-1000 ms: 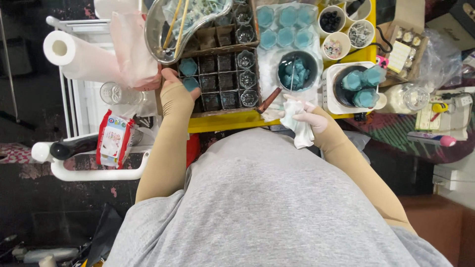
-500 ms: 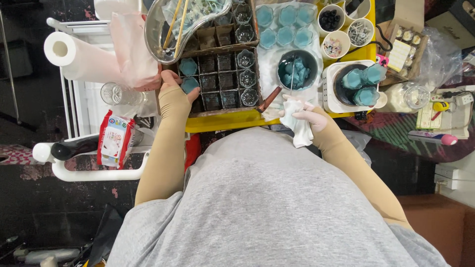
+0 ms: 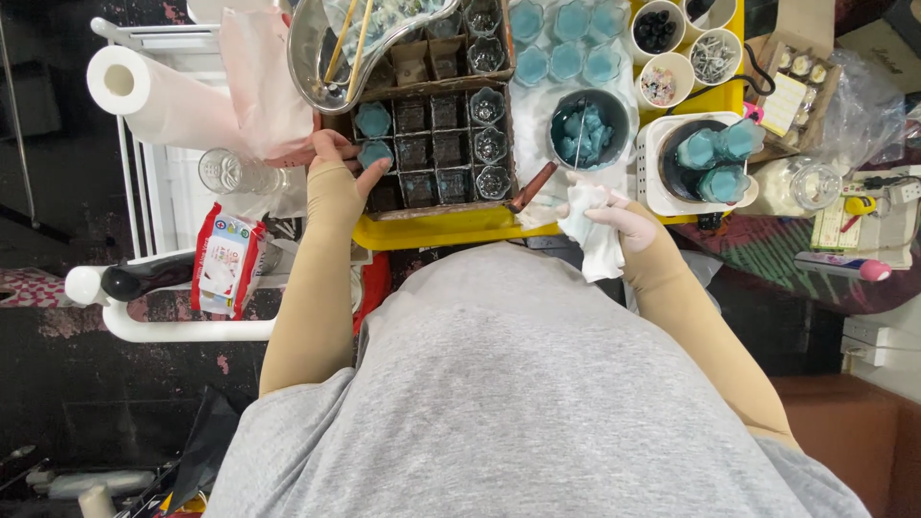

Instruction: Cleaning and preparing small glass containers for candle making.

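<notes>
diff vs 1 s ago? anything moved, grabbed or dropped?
Nothing visibly changed. The left hand still rests at the divided box, fingers by a blue-filled glass. The right hand still grips the white cloth beside the small pot of blue wax.

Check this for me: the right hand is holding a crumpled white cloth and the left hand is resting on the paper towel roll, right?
Not quite. In the head view the right hand does hold the crumpled white cloth, but the left hand rests on the compartmented box of small glass cups, not the paper towel roll.
</notes>
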